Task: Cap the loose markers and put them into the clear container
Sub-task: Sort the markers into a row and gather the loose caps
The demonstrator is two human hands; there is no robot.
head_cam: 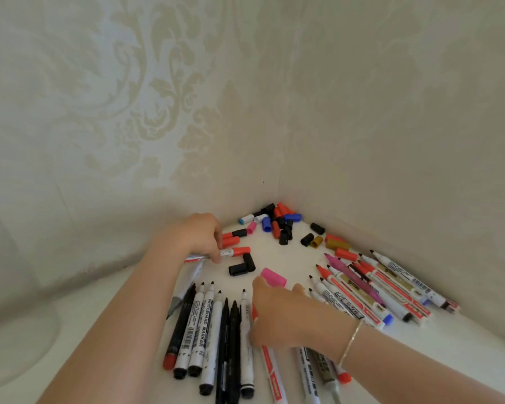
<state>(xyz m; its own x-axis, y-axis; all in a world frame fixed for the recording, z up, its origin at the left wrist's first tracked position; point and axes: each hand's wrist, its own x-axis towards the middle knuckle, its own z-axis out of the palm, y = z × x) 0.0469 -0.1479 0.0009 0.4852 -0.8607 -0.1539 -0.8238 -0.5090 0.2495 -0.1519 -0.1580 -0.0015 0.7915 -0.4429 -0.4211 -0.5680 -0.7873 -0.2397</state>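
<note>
1. Below, a white worktop (274,258) is being shown, set into a corner of patterned walls (129,112).
2. Two groups of uncapped markers are lying on it: a near row (213,330) and a fanned right group (385,290).
3. Loose caps (277,221) are being heaped in the corner.
4. A red-capped marker (225,253) is being gripped by the left hand (200,233), fingers curled round it.
5. A pink cap (273,277) is being pinched by the right hand (283,313).
</note>
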